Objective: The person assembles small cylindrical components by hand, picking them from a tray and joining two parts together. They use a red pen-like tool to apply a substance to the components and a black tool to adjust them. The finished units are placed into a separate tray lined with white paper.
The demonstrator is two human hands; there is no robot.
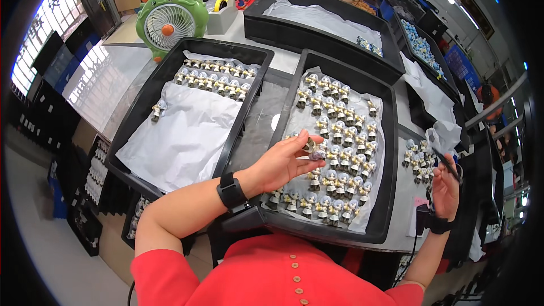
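Figurine [313,148], glossy, pinched in left hand [281,163]; right hand [446,188] perhaps holds thin brush [446,162]

The person wears a bright red short-sleeved top with a row of small round buttons of the same red running down its middle. The sleeves end above the elbows, so both forearms are bare. On the wrist of the left hand [283,164] sits a black band with a flat, square black face, like a smartwatch. The wrist of the right hand [446,190] carries a wider black strap holding a small black box.
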